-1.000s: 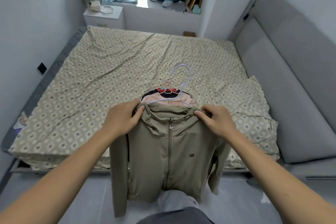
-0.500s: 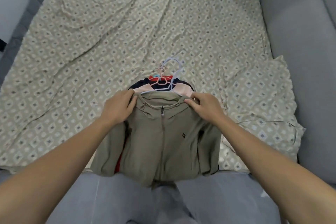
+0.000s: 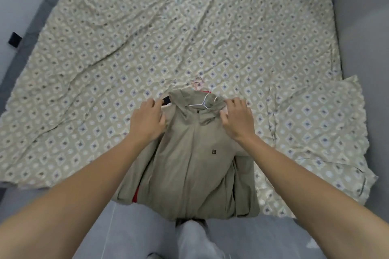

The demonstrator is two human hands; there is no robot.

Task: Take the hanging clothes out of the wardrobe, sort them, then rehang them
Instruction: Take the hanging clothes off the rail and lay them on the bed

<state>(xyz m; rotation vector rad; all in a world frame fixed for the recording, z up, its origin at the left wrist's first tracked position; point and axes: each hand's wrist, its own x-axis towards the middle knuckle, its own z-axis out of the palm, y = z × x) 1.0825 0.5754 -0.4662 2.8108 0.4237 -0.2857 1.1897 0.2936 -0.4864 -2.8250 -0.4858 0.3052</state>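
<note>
Jacket [image 3: 189,160] lies on bed [image 3: 105,48], shoulders under both hands' loosely curled fingers [image 3: 156,105].

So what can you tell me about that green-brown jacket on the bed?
The khaki jacket is a thin, smooth-looking zip-up with a hood or high collar and a small dark square logo on its chest. It lies front side up at the near edge of the patterned bed sheet, its hem hanging over the edge, on top of other clothes: red and dark fabric peek out beneath. A white hanger sits in its neck. The left hand and right hand rest on its shoulders.
</note>
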